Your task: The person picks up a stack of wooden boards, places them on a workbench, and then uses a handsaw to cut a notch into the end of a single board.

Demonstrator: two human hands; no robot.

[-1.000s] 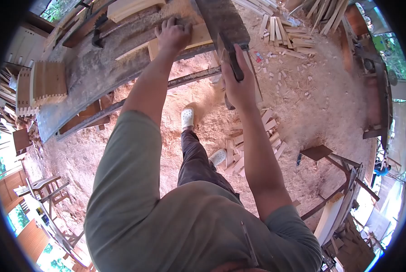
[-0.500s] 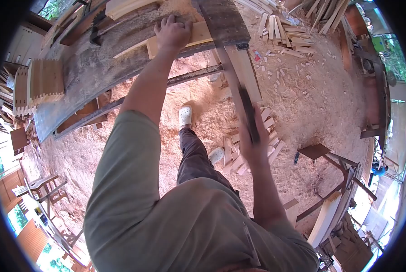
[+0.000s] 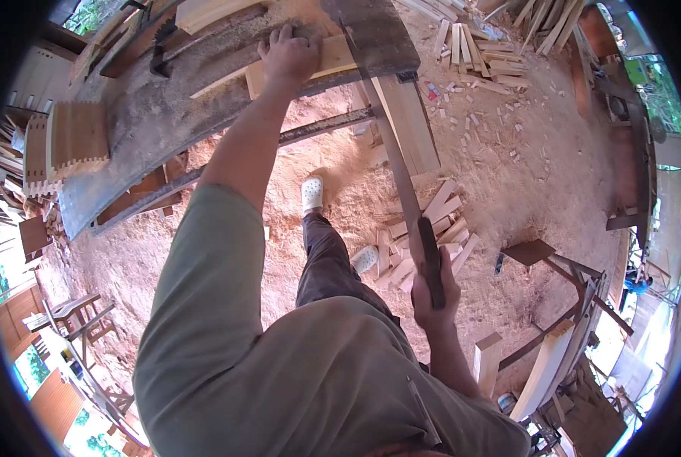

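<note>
My left hand (image 3: pixel 288 59) presses down on a pale wooden board (image 3: pixel 336 58) at the edge of the workbench (image 3: pixel 138 126), its fingers bent over the far side of the wood. In my right hand (image 3: pixel 442 298) is the dark handle of a handsaw (image 3: pixel 399 171). The long, narrow blade runs from my fist up to the bench edge, crossing the right end of the board. A thin wooden strip (image 3: pixel 220 83) lies beside the board, near my left wrist.
Finger-jointed panels (image 3: pixel 76 141) stand at the bench's left end. Below the blade stands a wide plank (image 3: pixel 407 126). Offcuts (image 3: pixel 441 221) lie near my feet on the sawdust-covered floor, and more wood (image 3: pixel 481 57) is piled beyond. A curved dark tool (image 3: pixel 159 57) rests on the bench.
My right hand has drawn the saw back toward my body, so more blade shows below the bench. My left hand stays in place on the board.
</note>
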